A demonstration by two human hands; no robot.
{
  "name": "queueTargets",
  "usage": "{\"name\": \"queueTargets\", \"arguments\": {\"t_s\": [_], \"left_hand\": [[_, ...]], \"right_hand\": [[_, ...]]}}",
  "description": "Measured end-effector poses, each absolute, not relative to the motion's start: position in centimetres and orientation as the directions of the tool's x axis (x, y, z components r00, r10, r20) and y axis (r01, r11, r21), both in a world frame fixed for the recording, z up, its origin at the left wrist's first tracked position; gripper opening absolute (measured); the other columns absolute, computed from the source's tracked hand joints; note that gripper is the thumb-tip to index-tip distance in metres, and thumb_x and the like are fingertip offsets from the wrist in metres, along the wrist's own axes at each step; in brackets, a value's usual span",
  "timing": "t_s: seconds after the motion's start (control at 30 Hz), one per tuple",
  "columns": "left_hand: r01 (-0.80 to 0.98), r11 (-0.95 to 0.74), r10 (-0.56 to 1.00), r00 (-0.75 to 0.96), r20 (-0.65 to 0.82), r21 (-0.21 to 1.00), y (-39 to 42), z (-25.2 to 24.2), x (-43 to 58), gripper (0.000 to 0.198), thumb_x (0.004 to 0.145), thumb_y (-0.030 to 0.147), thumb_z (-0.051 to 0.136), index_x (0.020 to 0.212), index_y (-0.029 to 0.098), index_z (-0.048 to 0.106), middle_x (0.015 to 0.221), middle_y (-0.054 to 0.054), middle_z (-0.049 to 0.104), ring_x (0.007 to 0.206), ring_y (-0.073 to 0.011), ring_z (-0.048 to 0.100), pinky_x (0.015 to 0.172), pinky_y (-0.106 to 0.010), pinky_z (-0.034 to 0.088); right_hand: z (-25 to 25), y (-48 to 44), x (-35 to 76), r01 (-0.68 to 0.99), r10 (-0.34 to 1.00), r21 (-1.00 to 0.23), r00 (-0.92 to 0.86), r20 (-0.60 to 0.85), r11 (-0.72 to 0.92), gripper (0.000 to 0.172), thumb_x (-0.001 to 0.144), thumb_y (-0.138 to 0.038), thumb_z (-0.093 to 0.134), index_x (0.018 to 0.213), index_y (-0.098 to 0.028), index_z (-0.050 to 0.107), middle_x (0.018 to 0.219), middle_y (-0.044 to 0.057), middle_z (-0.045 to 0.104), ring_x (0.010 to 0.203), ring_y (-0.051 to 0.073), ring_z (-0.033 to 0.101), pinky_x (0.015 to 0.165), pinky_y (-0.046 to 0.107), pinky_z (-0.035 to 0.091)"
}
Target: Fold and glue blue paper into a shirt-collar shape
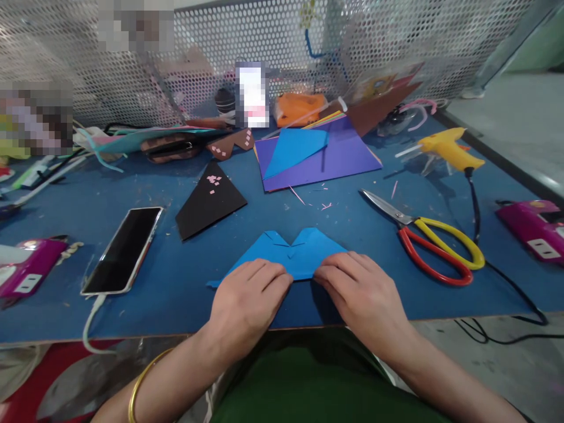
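A folded sheet of bright blue paper [291,249], with two raised humps and a notch between them, lies near the table's front edge. My left hand [251,291] grips its lower left edge, fingers curled together. On the lower right edge, the fingers of my right hand [363,285] are closed in the same way. Scissors [400,220] with red and yellow handles rest to the right. Beyond the blue paper are a black paper piece [209,205] with small pink bits on it and some pink scraps [326,205].
Purple sheets [352,155] with a blue piece [295,150] lie at the back. A phone [126,249] is at left, a yellow glue gun [449,150] at right. Magenta power strips [533,226] sit at both sides. A perforated metal screen [198,35] stands behind.
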State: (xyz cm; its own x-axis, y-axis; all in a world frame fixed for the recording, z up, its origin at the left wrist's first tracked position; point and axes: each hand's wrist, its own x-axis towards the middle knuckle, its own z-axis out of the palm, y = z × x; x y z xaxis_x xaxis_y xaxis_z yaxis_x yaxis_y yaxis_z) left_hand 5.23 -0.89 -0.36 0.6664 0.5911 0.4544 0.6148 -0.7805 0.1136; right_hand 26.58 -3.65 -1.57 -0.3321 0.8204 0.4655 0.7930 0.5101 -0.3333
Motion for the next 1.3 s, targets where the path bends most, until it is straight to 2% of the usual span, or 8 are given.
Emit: {"name": "queueTargets", "arguments": {"t_s": [0.3,0.43,0.57,0.87,1.17,1.3], "left_hand": [[0.64,-0.752,0.636,0.64,0.431,0.16,-0.8,-0.3,5.8,0.019,0.098,0.018,0.052,0.088,0.018,0.069,0.079,-0.002,0.068,0.072,-0.0167,0.058,0.064,-0.032,0.048],[0.657,-0.729,0.667,0.618,0.417,0.192,-0.7,-0.1,5.9,0.023,0.099,0.018,0.049,0.087,0.018,0.068,0.079,-0.002,0.068,0.074,-0.0164,0.061,0.067,-0.032,0.049],[0.663,-0.721,0.677,0.612,0.409,0.201,-0.6,0.0,6.0,0.023,0.1,0.02,0.049,0.087,0.017,0.068,0.079,-0.003,0.068,0.075,-0.0169,0.061,0.068,-0.033,0.049],[0.676,-0.633,0.774,0.551,0.311,0.377,-0.2,0.1,6.1,0.023,0.1,0.022,0.05,0.085,0.019,0.067,0.08,-0.001,0.066,0.074,-0.0165,0.057,0.067,-0.034,0.042],[0.704,-0.57,0.821,0.51,0.258,0.424,0.1,0.4,6.4,0.021,0.098,0.018,0.053,0.08,0.02,0.064,0.078,0.001,0.062,0.075,-0.0165,0.054,0.069,-0.036,0.035],[0.729,-0.553,0.833,0.495,0.246,0.404,0.0,0.5,6.6,0.02,0.095,0.018,0.055,0.077,0.019,0.06,0.077,0.001,0.06,0.074,-0.0175,0.052,0.071,-0.037,0.034]], "right_hand": [[-1.4,-3.6,26.6,0.779,0.858,-0.406,-0.315,0.406,0.477,0.022,0.097,-0.01,0.05,0.09,-0.017,0.07,0.087,0.005,0.068,0.079,0.019,0.056,0.072,0.033,0.042],[-1.4,-3.5,26.5,0.782,0.857,-0.408,-0.295,0.423,0.471,0.024,0.1,-0.015,0.049,0.088,-0.018,0.069,0.085,0.005,0.068,0.079,0.018,0.058,0.075,0.034,0.043],[-1.4,-3.3,26.5,0.779,0.867,-0.429,-0.286,0.408,0.458,0.024,0.1,-0.017,0.049,0.085,-0.018,0.068,0.083,0.005,0.067,0.076,0.018,0.055,0.072,0.033,0.042],[-1.0,-2.9,26.3,0.776,0.928,-0.522,-0.223,0.298,0.353,0.02,0.096,-0.014,0.052,0.083,-0.019,0.066,0.082,0.003,0.061,0.075,0.017,0.053,0.069,0.034,0.033],[-0.6,-2.2,26.4,0.781,0.961,-0.562,-0.194,0.196,0.272,0.018,0.094,-0.017,0.056,0.078,-0.021,0.064,0.079,0.002,0.06,0.075,0.018,0.054,0.072,0.035,0.034],[-0.4,-2.0,26.3,0.783,0.97,-0.573,-0.182,0.16,0.241,0.018,0.092,-0.017,0.056,0.075,-0.021,0.061,0.079,0.002,0.061,0.075,0.018,0.055,0.073,0.035,0.035]]}}
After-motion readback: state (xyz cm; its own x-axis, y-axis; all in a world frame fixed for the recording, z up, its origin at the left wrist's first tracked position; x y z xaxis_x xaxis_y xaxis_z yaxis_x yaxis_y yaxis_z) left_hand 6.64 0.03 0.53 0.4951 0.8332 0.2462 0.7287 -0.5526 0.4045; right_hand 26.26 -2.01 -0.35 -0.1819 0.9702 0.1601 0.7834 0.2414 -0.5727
